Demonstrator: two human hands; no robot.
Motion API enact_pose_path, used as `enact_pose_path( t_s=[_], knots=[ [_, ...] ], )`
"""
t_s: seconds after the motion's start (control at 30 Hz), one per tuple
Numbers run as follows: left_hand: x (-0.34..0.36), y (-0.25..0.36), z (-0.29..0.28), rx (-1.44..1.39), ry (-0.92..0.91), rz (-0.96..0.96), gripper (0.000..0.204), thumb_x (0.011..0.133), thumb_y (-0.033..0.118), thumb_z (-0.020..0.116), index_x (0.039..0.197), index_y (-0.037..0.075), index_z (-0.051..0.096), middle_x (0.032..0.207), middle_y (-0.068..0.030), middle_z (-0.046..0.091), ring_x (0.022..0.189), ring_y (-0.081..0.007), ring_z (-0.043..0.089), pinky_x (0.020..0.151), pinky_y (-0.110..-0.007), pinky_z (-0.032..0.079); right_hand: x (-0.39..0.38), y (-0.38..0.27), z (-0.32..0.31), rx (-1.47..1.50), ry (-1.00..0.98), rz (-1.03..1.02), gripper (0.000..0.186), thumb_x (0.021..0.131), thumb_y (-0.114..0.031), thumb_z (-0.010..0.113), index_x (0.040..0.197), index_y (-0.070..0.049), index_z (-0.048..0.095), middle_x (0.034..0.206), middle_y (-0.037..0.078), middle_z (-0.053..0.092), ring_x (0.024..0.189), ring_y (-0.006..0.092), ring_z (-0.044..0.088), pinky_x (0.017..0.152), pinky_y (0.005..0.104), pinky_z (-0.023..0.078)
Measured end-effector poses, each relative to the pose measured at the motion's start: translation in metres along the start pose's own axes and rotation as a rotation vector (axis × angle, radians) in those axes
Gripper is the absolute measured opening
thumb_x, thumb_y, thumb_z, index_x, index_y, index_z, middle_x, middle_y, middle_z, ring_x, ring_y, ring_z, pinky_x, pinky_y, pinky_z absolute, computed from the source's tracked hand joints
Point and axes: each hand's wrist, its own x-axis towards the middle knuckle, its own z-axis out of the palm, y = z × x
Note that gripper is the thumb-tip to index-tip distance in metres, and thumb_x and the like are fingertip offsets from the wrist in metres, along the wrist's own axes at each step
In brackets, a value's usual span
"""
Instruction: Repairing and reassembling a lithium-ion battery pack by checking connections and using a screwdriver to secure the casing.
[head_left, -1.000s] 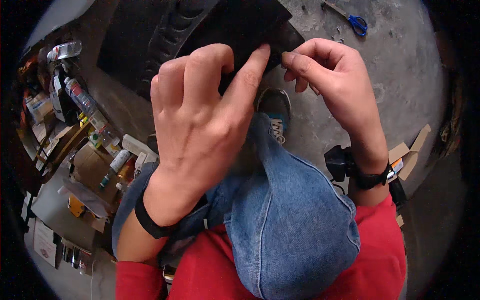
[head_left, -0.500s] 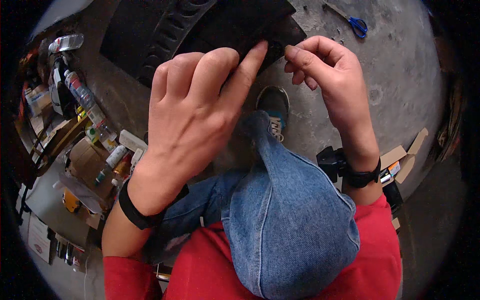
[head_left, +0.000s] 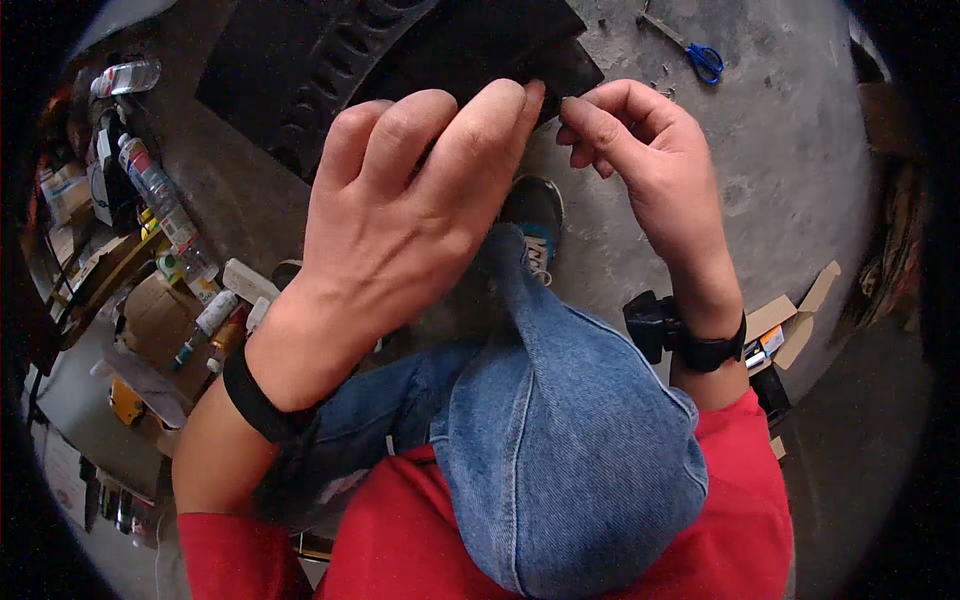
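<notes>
A black sheet with a raised, ribbed band and several oval hollows (head_left: pixel 265 75) lies at the far side, partly hidden behind my left hand (head_left: pixel 410 200). That hand is closed, its curled fingers bunched at the sheet's right corner; whatever its fingertips hold is out of sight. My right hand (head_left: pixel 650 160) faces it from the right, thumb and index finger pinched together. A tiny dark thing shows between the two hands' fingertips, too small to name. Its link to the sheet cannot be made out.
Scissors with blue handles (head_left: pixel 705 64) lie on the concrete floor (head_left: pixel 790 190) at far right, near small dark bits. Plastic bottles (head_left: pixel 155 180) and clutter line the left side. An opened cardboard box (head_left: pixel 795 320) stands at right. My shoe (head_left: pixel 535 215) is below the hands.
My left index finger, stretched out earlier, now lies close beside the other fingers as that hand has turned. My right hand stays pinched; both hands remain near the sheet's corner.
</notes>
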Motion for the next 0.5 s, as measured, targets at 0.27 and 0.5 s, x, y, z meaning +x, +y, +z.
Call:
enact_pose_path(
  t_s=[0.27,0.5],
  knots=[
    [-0.0033,-0.0051,0.0051,-0.020,0.009,0.034,0.054,0.070,0.015,0.065,0.124,0.019,0.065,0.129,0.0129,0.054,0.097,-0.0134,0.046,0.085,-0.028,0.038,-0.0007,0.0024,0.0006,0.014,-0.006,-0.011,0.019,0.090,-0.019,0.068,0.091,0.000,0.065,0.078,0.001,0.065,0.071,0.0071,0.059,0.065,0.0220,0.048],
    [-0.0030,-0.0067,0.0014,0.021,-0.014,0.063,0.053,0.072,0.016,0.064,0.125,0.019,0.064,0.130,0.0139,0.053,0.100,-0.0132,0.045,0.085,-0.028,0.038,-0.0007,0.0014,0.0029,-0.034,0.028,0.003,0.018,0.091,-0.018,0.067,0.092,0.000,0.066,0.079,0.002,0.066,0.071,0.0069,0.059,0.064,0.0219,0.048]
  ],
)
